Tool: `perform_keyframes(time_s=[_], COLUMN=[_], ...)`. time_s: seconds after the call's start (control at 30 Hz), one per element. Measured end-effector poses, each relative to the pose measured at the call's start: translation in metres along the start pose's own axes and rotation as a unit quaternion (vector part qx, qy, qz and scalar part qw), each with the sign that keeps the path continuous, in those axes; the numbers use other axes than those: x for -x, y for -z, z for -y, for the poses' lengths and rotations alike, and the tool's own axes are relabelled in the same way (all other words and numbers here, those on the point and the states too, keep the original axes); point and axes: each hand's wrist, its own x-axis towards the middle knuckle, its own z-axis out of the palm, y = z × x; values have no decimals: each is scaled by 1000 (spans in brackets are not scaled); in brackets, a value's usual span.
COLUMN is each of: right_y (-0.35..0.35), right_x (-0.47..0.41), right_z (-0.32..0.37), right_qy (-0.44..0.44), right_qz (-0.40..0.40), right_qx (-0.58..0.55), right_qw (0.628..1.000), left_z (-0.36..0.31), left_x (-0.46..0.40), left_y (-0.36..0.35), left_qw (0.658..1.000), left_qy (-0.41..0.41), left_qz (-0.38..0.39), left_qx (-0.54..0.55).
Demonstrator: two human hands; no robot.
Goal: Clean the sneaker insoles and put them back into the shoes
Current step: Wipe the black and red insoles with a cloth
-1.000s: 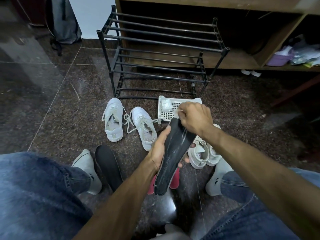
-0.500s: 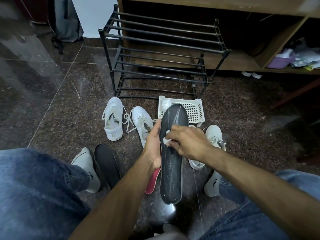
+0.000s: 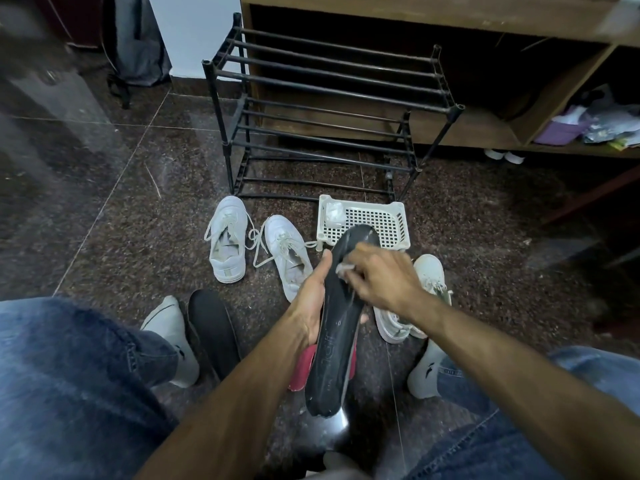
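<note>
Left hand (image 3: 311, 303) grips one black insole (image 3: 337, 327); right hand (image 3: 384, 278) pinches one wipe (image 3: 343, 268); four white sneakers.

— Where are the arms?

— Both forearms rise bare from the bottom edge and meet just below the middle of the frame.

— The left hand (image 3: 313, 303)?

— Left of centre, palm turned toward the right, thumb stretched up toward mid-frame; its fingers curl behind the insole (image 3: 337, 327), and one fingertip shows past the far edge.

— The right hand (image 3: 382, 277)?

— Just right of centre, knuckles up, wrist bent. Its fingers pinch a small white wipe (image 3: 344, 268) against the insole's upper part.
</note>
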Motion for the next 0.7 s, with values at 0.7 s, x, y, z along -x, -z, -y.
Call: perform_keyframes(time_s=[0.7], right_y=[-1], right_x=[7], right_z=[-7], right_qy=[-49], right_qz=[-4], right_qx=[-190], right_qw=[980], left_z=[-1], left_x=[-3], left_y=[-1], left_qw=[999], left_qy=[2], left_qz=[28], left_qx=[22])
